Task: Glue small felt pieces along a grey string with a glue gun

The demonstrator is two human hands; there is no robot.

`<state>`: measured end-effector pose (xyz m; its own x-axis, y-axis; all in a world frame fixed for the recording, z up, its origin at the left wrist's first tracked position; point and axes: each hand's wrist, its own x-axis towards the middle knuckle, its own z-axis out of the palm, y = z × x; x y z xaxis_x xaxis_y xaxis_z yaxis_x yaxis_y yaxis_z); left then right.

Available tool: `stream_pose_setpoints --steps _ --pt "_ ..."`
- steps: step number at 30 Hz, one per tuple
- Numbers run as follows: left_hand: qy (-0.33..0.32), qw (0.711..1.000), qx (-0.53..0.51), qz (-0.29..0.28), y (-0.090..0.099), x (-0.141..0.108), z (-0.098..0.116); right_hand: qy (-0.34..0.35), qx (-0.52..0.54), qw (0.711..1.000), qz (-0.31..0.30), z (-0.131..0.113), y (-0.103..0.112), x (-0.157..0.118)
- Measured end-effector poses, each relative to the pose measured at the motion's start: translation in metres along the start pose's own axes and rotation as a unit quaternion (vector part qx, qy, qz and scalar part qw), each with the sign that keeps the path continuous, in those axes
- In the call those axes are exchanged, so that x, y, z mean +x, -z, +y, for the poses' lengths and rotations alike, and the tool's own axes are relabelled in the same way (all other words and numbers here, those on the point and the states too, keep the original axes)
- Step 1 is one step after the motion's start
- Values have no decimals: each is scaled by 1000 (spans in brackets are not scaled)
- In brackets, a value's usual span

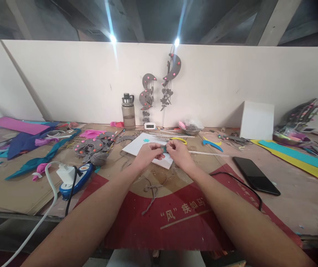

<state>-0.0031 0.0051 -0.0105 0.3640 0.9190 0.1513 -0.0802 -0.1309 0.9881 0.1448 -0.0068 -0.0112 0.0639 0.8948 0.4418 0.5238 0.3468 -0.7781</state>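
My left hand (149, 152) and my right hand (179, 151) meet over a white sheet or board (133, 147), fingers pinched together. Between the fingertips is a small teal piece (164, 149), perhaps felt; both hands appear to grip it, and much of it is hidden. A turquoise flower-shaped cutout (146, 140) lies on the white sheet, left of the hands. Just behind my right hand rest yellow-handled scissors (180, 140), their blades partly covered. Grey cord scraps (152, 190) lie on the red and brown cardboard (148, 218) below my hands.
At left are a blue power strip (77, 181) with a white plug, and grey moon decorations (96, 144). A water bottle (128, 113) and small clock (149, 126) stand by the wall. At right lie a black phone (255, 175) and felt strips (300, 155).
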Motion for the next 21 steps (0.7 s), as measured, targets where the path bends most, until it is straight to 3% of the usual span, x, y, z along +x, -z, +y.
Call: stream_pose_setpoints --steps 4,8,11,16,21 --pt "-13 1000 -23 -2 3 3 -1 -117 154 981 -37 1 3 4" --pt "-47 992 -36 107 17 8 -3 -187 275 941 -63 -6 9 6" --pt "-46 989 -57 130 25 10 0 -200 299 929 -87 -11 11 5" --pt "-31 997 45 60 21 8 2 -179 230 950 -113 -9 9 2" --pt "-32 990 136 9 14 5 1 -30 16 995 -92 -2 10 3"
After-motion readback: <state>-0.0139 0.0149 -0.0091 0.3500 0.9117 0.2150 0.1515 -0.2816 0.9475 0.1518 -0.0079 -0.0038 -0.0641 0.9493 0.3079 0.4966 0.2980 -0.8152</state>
